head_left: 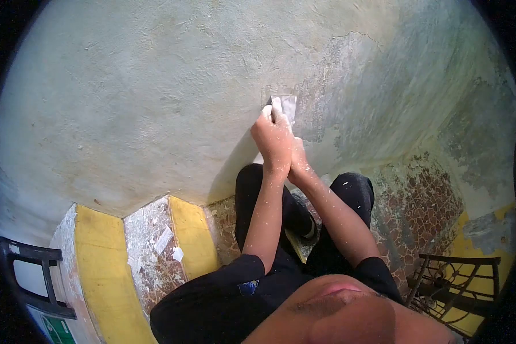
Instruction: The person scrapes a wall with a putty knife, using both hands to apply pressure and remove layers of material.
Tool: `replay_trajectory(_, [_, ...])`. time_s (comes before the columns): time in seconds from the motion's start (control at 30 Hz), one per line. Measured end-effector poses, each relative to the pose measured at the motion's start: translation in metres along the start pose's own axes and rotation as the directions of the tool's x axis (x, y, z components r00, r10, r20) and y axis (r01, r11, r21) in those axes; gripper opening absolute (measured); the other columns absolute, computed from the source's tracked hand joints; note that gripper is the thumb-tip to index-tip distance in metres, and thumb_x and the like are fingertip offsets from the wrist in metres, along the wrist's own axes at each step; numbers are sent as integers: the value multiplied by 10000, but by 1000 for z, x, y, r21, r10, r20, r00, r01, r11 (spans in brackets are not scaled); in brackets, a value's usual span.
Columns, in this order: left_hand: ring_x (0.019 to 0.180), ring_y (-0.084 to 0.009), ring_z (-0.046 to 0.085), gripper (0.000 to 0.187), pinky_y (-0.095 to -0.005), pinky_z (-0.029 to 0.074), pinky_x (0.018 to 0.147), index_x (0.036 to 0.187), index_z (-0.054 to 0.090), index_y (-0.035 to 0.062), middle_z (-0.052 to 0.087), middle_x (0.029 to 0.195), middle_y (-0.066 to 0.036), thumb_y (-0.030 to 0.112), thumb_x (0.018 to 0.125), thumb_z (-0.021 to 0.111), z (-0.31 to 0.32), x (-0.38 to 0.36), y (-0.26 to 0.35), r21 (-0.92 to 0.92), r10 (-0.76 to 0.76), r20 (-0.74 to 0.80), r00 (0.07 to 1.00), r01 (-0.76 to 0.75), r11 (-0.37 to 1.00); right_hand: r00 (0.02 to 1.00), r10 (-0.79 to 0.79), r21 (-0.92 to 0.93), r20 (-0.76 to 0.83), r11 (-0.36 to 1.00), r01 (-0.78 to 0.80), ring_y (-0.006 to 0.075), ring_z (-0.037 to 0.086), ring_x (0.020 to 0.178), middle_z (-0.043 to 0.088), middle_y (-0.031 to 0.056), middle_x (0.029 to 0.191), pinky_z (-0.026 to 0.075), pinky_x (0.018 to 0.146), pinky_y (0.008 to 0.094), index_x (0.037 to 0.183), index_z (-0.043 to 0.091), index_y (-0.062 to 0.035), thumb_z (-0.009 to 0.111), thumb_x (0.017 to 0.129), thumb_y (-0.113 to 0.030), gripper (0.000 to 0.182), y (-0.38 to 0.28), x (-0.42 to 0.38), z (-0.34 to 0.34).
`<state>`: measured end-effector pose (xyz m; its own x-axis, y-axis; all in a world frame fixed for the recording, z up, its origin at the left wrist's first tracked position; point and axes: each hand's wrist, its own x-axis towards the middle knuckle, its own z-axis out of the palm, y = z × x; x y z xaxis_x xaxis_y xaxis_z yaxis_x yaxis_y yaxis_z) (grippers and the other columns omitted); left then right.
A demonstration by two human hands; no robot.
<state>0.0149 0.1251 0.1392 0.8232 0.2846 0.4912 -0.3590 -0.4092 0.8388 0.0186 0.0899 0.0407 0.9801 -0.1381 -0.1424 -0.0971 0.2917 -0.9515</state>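
A flat scraper [288, 106] with a pale, dusty blade is pressed against the wall [155, 109] in front of me. My left hand [273, 140] is closed on it, fingers lying along the blade, their tips white with dust. My right hand [297, 153] sits just behind and to the right, partly covered by the left; it looks closed around the scraper's lower part, whose handle is hidden. White specks dot both hands and forearms. Right of the blade the wall surface is rough, patchy grey.
Yellow-edged steps [100, 246] descend at the left, with white flakes [164, 241] scattered on the tread. Speckled brown tile [407, 206] lies to the right. A metal railing [456, 281] stands at lower right, and a black frame [40, 275] at far left. My bent knees are close to the wall.
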Motion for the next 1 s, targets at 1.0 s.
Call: replay_trajectory(1.0, [775, -505, 626, 445, -511, 500, 658, 839, 663, -74, 639, 802, -317, 311, 1032, 551, 22, 46, 93, 78, 236, 121, 964, -246, 966, 919, -381, -936, 101, 278, 218, 256, 668, 1061, 734, 178, 1081, 519, 870, 405, 1318, 599, -18, 613, 990, -325, 449, -94, 49, -12])
